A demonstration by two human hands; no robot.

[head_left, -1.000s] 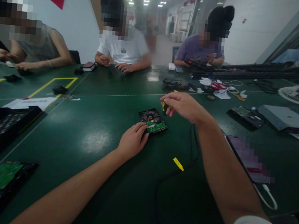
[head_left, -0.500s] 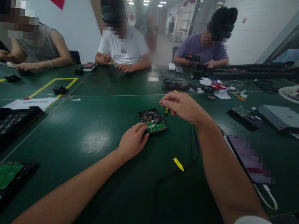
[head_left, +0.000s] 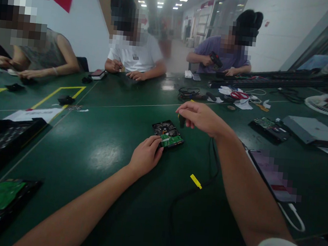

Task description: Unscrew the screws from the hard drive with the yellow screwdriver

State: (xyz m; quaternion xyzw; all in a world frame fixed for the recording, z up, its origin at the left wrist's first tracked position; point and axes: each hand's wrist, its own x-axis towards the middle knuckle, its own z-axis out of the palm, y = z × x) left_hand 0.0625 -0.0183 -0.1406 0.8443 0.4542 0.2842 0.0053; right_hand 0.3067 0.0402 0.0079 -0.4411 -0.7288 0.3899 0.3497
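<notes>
A hard drive (head_left: pixel 167 133) with a green circuit board lies on the dark green table, in front of my arms. My left hand (head_left: pixel 147 154) rests at its lower left edge, fingers closed on that edge. Above and to the right of the drive hovers my right hand (head_left: pixel 197 117), its fingers bent around a small dark and yellow tool (head_left: pixel 181 121), perhaps a screwdriver handle, mostly hidden by the fingers. The tool does not touch the drive.
A yellow tag (head_left: pixel 196 181) on a black cable lies nearer me. At right are a phone (head_left: pixel 273 174), another drive (head_left: pixel 269 129) and a grey metal box (head_left: pixel 315 131). A black tray (head_left: pixel 8 139) stands left. Several people sit across the table.
The tool in my right hand has turned, showing more of its dark part. My left hand and the drive have stayed put. A person opposite has raised a power tool.
</notes>
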